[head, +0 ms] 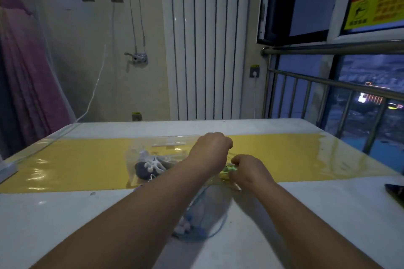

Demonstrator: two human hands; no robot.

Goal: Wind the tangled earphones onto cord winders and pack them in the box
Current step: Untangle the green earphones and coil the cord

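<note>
Head view: left hand (pixel 211 150) and right hand (pixel 249 170), fingers curled, pinch pale green earphones (pixel 229 169) beside the clear plastic box (pixel 131 172) holding white and grey winders (pixel 153 165), while tangled blue earphones (pixel 196 223) nearer lie unwound, so most work seemingly remains.

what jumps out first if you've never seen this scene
Two hands meet mid-table over a yellow mat: the left hand is curled, the right hand grips green earphones. Blue earphones lie loose on the white table between the forearms. A clear container holding white and grey pieces sits left of the hands.
</note>
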